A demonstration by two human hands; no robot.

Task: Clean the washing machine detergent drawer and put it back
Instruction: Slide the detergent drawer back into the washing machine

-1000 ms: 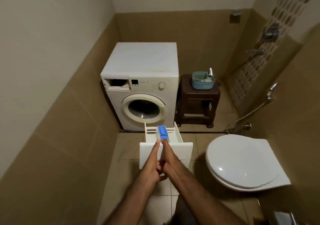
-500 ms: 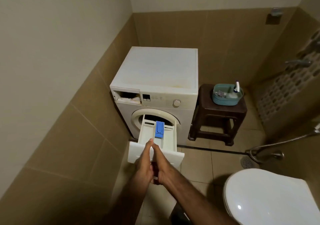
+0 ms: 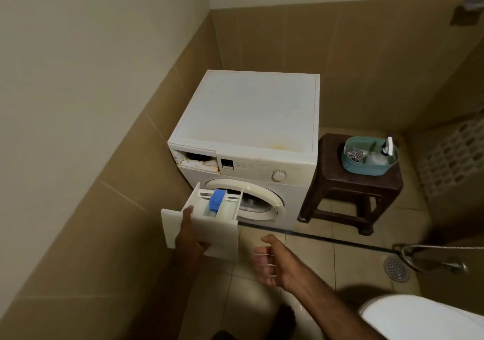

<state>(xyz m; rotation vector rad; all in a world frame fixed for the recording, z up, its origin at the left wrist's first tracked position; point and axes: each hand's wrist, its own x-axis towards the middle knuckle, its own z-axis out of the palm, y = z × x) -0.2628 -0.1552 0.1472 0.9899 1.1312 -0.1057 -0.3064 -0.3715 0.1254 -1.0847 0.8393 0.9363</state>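
**Head cam: drawer out, in my left hand only**

Head view, looking down at the washing machine (image 3: 251, 135) in the corner of a tiled bathroom.

- Detergent drawer (image 3: 207, 219) is out of the machine, held in the air in front of the door, low and left of the porthole. Front panel faces me, open compartments face up, blue insert (image 3: 216, 199) sits in the middle compartment.
- My left hand (image 3: 190, 237) grips the drawer's front panel: thumb over the top edge into the left compartment, fingers curled under the panel's lower edge.
- My right hand (image 3: 272, 263) is off the drawer, just to its right and a bit lower. Fingers loosely spread, motion-blurred, holding nothing.
- Empty drawer slot (image 3: 197, 160) is at the machine's top-left corner, above and behind the drawer. Drawer and slot are apart.
- Drawer's back end points toward the machine, angled slightly to the right.

Around:
- Dark brown stool (image 3: 352, 187) just right of the machine, teal basket (image 3: 369, 157) on it with a cloth and a bottle inside.
- Floor drain (image 3: 396, 270) and a spray hose (image 3: 432, 248) at right.
- White toilet lid (image 3: 424, 318) at bottom right.
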